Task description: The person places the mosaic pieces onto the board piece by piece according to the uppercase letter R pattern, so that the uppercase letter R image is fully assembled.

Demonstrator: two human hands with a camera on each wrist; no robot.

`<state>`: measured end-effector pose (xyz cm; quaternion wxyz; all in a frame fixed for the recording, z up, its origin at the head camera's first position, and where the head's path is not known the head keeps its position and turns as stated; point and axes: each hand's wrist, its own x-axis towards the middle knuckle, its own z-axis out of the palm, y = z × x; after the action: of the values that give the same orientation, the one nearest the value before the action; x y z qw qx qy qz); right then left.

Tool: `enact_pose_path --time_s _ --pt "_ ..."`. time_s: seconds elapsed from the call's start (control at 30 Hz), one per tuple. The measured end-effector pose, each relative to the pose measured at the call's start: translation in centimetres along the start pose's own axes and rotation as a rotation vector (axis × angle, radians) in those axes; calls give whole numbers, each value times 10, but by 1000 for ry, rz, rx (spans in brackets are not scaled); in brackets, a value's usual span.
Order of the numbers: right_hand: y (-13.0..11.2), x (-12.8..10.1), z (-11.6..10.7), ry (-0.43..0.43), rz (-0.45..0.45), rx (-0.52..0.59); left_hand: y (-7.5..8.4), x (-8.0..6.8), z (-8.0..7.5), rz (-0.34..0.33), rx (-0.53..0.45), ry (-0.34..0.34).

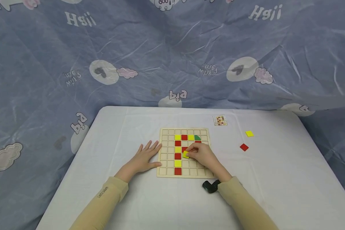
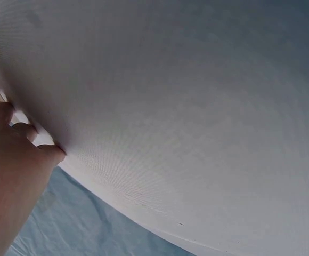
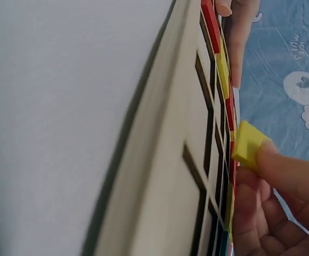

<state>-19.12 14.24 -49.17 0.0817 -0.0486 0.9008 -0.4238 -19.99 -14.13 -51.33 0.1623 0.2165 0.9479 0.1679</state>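
Yellow square tile, thin, stiff, light, probably slick: pinching its edges in my right hand, hovering over middle of wooden grid board. Left hand, fingers spread flat, steadying board's left edge.

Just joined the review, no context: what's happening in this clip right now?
A person sits at a white table with a wooden grid board. The right hand pinches a yellow tile over the board's middle cells. The left hand lies flat on the table with its fingertips at the board's left edge. Red and yellow tiles already fill a column and part of a row; one green piece sits top right. A spare yellow tile, a red tile and a small pattern card lie to the right.
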Motion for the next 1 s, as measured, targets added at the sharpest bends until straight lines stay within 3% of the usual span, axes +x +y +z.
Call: enact_pose_path --time_s 0.47,0.6,0.8,1.0 --pt "-9 1 12 20 -57 -153 0 -1 -3 23 -2 13" --pt "-11 -3 7 23 -42 -137 0 -1 -2 15 -3 6" --pt "3 -9 -31 109 37 -70 1 -2 -2 9 -10 5" --pt "34 -12 -85 242 95 -111 -1 -2 -2 12 -16 5"
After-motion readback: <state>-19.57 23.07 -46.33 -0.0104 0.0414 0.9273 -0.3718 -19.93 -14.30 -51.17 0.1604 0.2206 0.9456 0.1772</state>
